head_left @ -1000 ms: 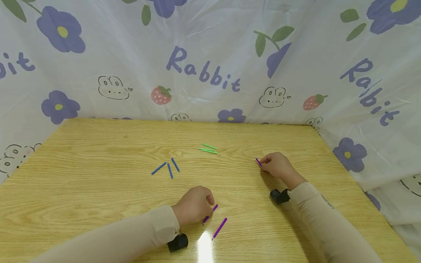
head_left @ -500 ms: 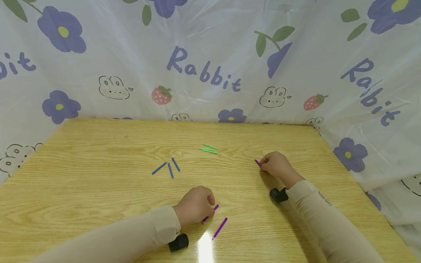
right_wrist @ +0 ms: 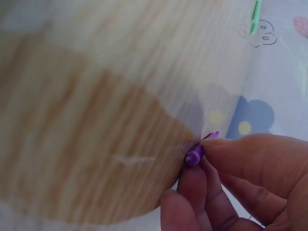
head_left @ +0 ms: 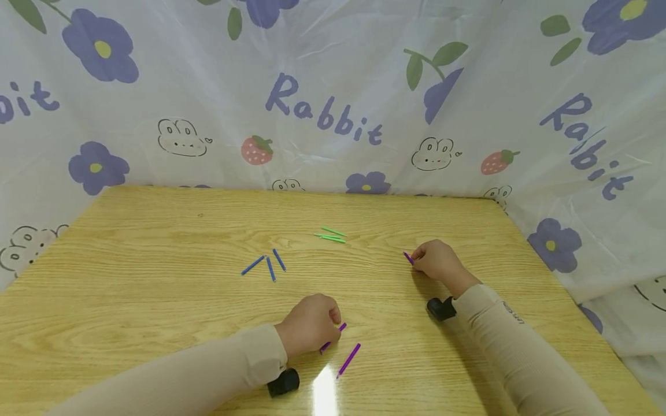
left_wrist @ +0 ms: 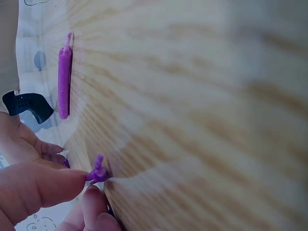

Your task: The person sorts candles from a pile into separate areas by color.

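My left hand (head_left: 310, 325) pinches a thin purple candle (left_wrist: 99, 172) between thumb and fingers, low over the wooden table; its wick end pokes out in the left wrist view. Beside that hand lies a loose purple candle (head_left: 348, 360), apart from the fingers. Farther to the right, my right hand (head_left: 439, 263) holds another purple candle (head_left: 409, 258) at the tabletop. One end of this candle (right_wrist: 194, 157) shows between thumb and finger in the right wrist view; the fingers cover its middle.
Three blue candles (head_left: 252, 265) lie loosely left of centre on the wooden table (head_left: 156, 312). Behind them, a small group of green candles (head_left: 333, 238) lies near the back. A printed white curtain (head_left: 322, 69) hangs along the table's far and side edges.
Very little differs. My right hand has shifted slightly to the left with its purple candle, while my left hand stays nearly in place, still pinching its candle.
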Demonstrator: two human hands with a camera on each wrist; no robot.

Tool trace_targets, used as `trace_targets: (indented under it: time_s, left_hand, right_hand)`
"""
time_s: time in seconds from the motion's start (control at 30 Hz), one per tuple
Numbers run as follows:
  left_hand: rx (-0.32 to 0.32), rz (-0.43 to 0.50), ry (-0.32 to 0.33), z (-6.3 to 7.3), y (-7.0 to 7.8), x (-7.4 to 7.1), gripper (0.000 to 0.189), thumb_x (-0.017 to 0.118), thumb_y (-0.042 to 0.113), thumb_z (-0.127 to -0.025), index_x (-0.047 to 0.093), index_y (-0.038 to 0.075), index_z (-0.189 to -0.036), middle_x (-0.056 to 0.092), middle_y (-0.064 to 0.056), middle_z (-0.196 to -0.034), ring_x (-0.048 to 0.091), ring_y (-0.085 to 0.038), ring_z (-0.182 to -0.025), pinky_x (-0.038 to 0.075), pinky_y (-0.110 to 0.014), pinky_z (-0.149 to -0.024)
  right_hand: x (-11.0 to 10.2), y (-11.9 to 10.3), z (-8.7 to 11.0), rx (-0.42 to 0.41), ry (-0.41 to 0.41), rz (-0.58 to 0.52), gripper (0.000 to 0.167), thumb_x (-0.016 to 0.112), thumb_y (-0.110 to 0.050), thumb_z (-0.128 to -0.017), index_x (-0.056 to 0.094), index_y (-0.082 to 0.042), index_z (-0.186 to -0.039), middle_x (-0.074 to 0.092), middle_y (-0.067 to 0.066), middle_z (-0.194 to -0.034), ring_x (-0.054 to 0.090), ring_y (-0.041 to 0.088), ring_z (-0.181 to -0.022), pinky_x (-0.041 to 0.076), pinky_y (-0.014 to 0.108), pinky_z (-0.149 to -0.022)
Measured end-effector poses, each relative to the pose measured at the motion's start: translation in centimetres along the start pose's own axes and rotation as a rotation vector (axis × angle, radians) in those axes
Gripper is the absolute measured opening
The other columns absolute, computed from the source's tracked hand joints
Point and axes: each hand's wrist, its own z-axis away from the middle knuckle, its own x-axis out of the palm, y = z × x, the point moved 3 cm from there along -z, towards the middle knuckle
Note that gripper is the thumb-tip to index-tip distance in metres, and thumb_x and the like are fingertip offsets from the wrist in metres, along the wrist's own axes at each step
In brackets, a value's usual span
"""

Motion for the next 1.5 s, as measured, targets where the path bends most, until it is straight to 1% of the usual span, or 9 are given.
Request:
trace_targets:
  time_s: [0.13,0.2,0.43,0.6,0.73,0.93,1.13,1.33,1.5]
  left_hand:
    - [-0.003,-0.004,-0.004,0.0,0.0,0.0,0.012,0.069,-0.006,-0.076,0.062,0.003,-0.078,0.059,-0.001,-0.066,0.049,-0.01,-0.051,0.042,-0.023,-0.052]
    - [-0.003,-0.004,-0.008,0.0,0.0,0.1,0.012,0.068,-0.007,-0.076,0.062,0.003,-0.078,0.058,-0.001,-0.066,0.049,-0.01,-0.05,0.042,-0.023,-0.052]
    - [-0.006,-0.015,-0.007,-0.1,0.0,0.0,0.01,0.068,-0.006,-0.077,0.063,0.003,-0.078,0.062,-0.003,-0.075,0.051,-0.013,-0.057,0.042,-0.025,-0.054]
    - [-0.007,-0.04,-0.007,-0.1,0.1,0.0,0.01,0.069,-0.005,-0.077,0.065,0.003,-0.079,0.063,-0.003,-0.079,0.051,-0.013,-0.062,0.043,-0.026,-0.056]
    - [0.0,-0.041,-0.007,0.0,0.2,-0.1,0.009,0.069,-0.005,-0.077,0.065,0.003,-0.079,0.063,-0.003,-0.078,0.051,-0.013,-0.061,0.043,-0.026,-0.057]
    - [0.02,-0.036,-0.011,0.0,0.2,-0.1,0.01,0.067,-0.008,-0.077,0.065,0.002,-0.08,0.063,-0.004,-0.077,0.05,-0.011,-0.055,0.043,-0.025,-0.055]
    - [0.018,-0.025,-0.007,0.0,0.1,-0.1,0.016,0.062,-0.012,-0.074,0.066,0.002,-0.079,0.063,-0.003,-0.079,0.05,-0.013,-0.061,0.042,-0.025,-0.054]
    - [0.003,0.028,-0.023,0.0,-0.1,-0.1,0.017,0.062,-0.014,-0.073,0.065,0.001,-0.08,0.062,-0.004,-0.079,0.05,-0.014,-0.062,0.042,-0.025,-0.054]
    - [0.0,0.034,-0.024,0.0,0.0,-0.2,0.015,0.063,-0.013,-0.074,0.065,0.001,-0.079,0.061,-0.004,-0.079,0.05,-0.015,-0.063,0.042,-0.025,-0.054]
  right_hand:
    - [-0.1,-0.1,0.2,0.003,-0.004,-0.005,0.023,0.064,-0.007,-0.086,0.07,0.003,-0.105,0.068,0.016,-0.102,0.06,0.027,-0.091,0.049,0.041,-0.081]
    - [-0.2,-0.2,0.4,0.003,-0.009,-0.013,0.023,0.064,-0.008,-0.087,0.07,0.004,-0.106,0.067,0.017,-0.104,0.06,0.028,-0.092,0.049,0.042,-0.082]
    - [-0.4,-0.1,0.8,0.004,-0.009,-0.067,0.027,0.062,-0.009,-0.09,0.066,0.005,-0.113,0.065,0.021,-0.11,0.061,0.029,-0.095,0.05,0.041,-0.08]
    - [-0.6,-0.5,1.7,-0.023,0.007,-0.084,0.03,0.058,-0.01,-0.093,0.063,0.003,-0.119,0.064,0.021,-0.113,0.06,0.033,-0.102,0.049,0.043,-0.08]
    - [-0.7,-1.2,2.9,-0.073,0.04,-0.075,0.029,0.058,-0.01,-0.094,0.063,0.001,-0.121,0.065,0.018,-0.112,0.06,0.033,-0.103,0.05,0.044,-0.082]
    - [-0.5,-2.4,4.7,-0.165,0.079,-0.084,0.026,0.061,-0.006,-0.093,0.066,0.001,-0.117,0.066,0.015,-0.112,0.062,0.029,-0.099,0.051,0.042,-0.081]
    - [0.1,-3.5,6.1,-0.217,0.057,-0.152,0.025,0.063,-0.006,-0.092,0.067,0.0,-0.116,0.066,0.013,-0.112,0.061,0.028,-0.099,0.051,0.041,-0.08]
    - [0.9,-4.6,7.3,-0.286,0.019,-0.195,0.021,0.063,-0.004,-0.091,0.068,-0.001,-0.111,0.067,0.009,-0.108,0.063,0.023,-0.096,0.053,0.037,-0.08]
    - [1.6,-5.7,8.3,-0.39,-0.023,-0.216,0.019,0.065,-0.003,-0.089,0.07,-0.003,-0.107,0.068,0.007,-0.105,0.064,0.019,-0.092,0.052,0.03,-0.075]
